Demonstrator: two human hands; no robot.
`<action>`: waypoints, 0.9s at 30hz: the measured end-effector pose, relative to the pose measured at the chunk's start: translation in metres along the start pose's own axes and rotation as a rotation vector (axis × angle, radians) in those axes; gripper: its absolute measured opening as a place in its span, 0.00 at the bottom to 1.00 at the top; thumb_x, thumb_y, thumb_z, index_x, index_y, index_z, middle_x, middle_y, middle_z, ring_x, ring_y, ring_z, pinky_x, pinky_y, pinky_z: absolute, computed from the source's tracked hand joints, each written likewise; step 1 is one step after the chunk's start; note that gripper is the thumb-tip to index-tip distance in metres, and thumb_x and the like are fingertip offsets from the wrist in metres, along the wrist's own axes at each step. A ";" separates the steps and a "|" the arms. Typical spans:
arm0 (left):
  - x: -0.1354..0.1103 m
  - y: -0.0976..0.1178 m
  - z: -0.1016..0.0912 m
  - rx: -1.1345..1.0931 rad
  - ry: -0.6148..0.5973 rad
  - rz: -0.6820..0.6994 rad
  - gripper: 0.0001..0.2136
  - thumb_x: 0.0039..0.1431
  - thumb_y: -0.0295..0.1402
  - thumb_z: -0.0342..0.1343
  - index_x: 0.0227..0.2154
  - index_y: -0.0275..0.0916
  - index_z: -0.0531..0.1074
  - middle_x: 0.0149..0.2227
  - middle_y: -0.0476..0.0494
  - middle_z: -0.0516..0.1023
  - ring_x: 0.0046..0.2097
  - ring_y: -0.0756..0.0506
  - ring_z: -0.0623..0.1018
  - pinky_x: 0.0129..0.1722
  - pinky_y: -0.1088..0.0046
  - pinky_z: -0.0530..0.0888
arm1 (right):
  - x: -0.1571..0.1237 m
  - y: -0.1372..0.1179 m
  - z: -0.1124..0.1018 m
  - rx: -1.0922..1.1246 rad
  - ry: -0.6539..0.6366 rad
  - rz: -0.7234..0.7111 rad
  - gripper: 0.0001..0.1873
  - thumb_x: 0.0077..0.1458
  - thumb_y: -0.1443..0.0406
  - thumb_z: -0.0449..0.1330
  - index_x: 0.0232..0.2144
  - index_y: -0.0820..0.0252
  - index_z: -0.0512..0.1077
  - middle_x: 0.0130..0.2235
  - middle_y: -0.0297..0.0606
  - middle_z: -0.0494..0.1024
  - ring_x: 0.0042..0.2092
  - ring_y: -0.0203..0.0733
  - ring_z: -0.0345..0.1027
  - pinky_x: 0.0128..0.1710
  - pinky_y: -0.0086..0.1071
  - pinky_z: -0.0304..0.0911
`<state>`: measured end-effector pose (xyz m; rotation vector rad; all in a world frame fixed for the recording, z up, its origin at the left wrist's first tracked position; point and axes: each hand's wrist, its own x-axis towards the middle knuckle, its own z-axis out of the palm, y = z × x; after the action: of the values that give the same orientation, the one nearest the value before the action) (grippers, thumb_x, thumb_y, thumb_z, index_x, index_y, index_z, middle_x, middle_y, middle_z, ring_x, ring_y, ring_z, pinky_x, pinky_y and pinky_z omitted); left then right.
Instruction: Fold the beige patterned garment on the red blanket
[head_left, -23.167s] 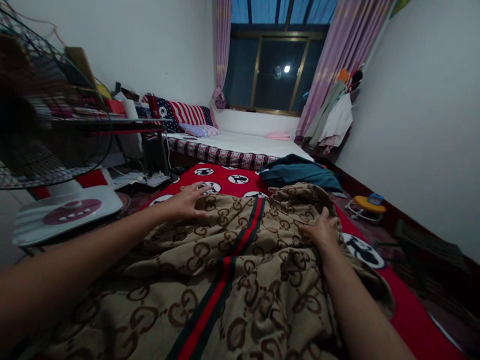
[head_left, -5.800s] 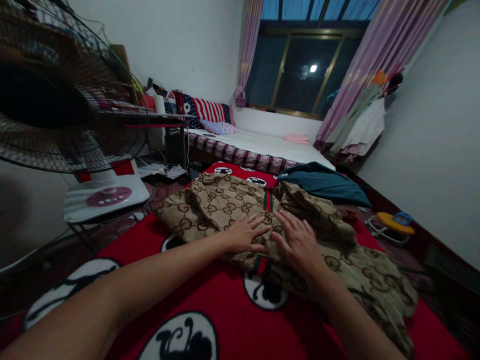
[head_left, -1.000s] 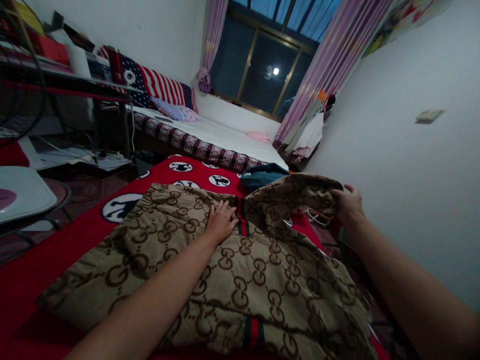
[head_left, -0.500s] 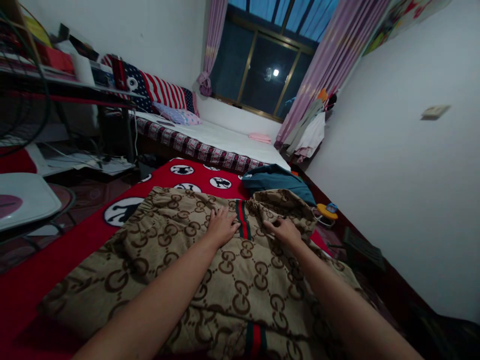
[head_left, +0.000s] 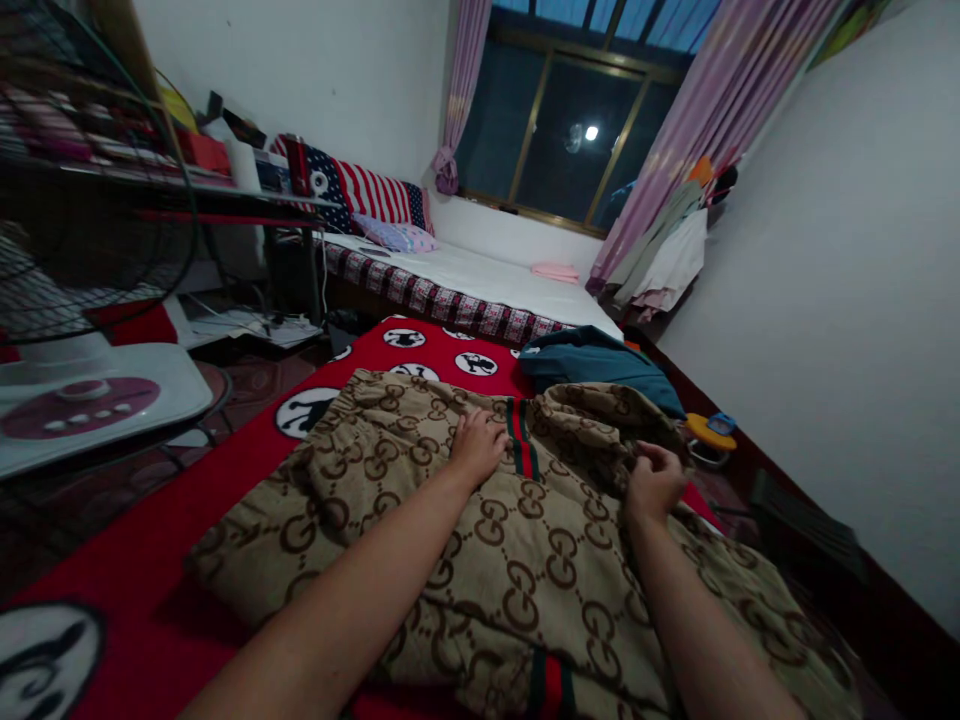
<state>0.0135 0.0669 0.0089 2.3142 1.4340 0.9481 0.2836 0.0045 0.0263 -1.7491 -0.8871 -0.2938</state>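
Observation:
A tan blanket [head_left: 390, 470] with brown ring patterns and a red-green stripe lies partly folded on a red sheet [head_left: 150, 530] printed with black-and-white circles. My left hand [head_left: 478, 443] rests flat on the blanket beside the stripe, fingers stretched out. My right hand [head_left: 655, 480] is closed, pinching a bunched fold of the blanket at its right side.
A standing fan [head_left: 82, 390] with a white base is close on the left. A cluttered shelf [head_left: 217, 190] stands behind it. A second bed [head_left: 480, 280] lies under the window. A teal cloth [head_left: 600, 362] sits beyond the blanket. A small yellow toy [head_left: 709, 432] is on the floor by the right wall.
My right hand brought the raised blanket flap down toward the stripe, then slid right and now pinches a fold. My left hand stayed pressed near the stripe.

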 end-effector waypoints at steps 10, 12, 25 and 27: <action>0.003 -0.004 0.000 0.021 0.061 0.028 0.13 0.61 0.32 0.53 0.46 0.39 0.76 0.52 0.39 0.71 0.56 0.42 0.68 0.59 0.64 0.64 | -0.075 -0.062 -0.040 0.094 -0.591 -0.500 0.14 0.58 0.57 0.54 0.40 0.58 0.73 0.41 0.41 0.78 0.43 0.45 0.71 0.46 0.38 0.65; 0.002 -0.003 -0.002 0.026 0.063 0.042 0.14 0.60 0.30 0.53 0.47 0.39 0.76 0.53 0.40 0.71 0.56 0.44 0.68 0.59 0.66 0.63 | -0.094 -0.057 -0.044 0.010 -0.706 -0.545 0.17 0.59 0.53 0.54 0.42 0.58 0.72 0.43 0.43 0.77 0.45 0.48 0.70 0.46 0.41 0.65; -0.068 -0.012 -0.077 0.363 -0.213 0.080 0.29 0.59 0.48 0.54 0.60 0.40 0.63 0.56 0.33 0.68 0.60 0.35 0.65 0.60 0.58 0.60 | -0.115 -0.040 -0.054 -0.017 -0.616 -0.617 0.20 0.61 0.53 0.50 0.43 0.60 0.72 0.41 0.45 0.77 0.45 0.49 0.71 0.45 0.41 0.65; -0.078 -0.027 -0.111 0.476 -0.250 0.075 0.32 0.56 0.52 0.55 0.59 0.41 0.63 0.52 0.34 0.72 0.55 0.35 0.70 0.57 0.58 0.62 | -0.115 -0.042 -0.064 -0.053 -0.641 -0.584 0.21 0.61 0.52 0.49 0.44 0.59 0.72 0.43 0.45 0.77 0.45 0.49 0.72 0.44 0.40 0.66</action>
<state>-0.1009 -0.0007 0.0478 2.7125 1.6063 0.3319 0.1901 -0.0966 0.0118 -1.6149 -1.8737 -0.1252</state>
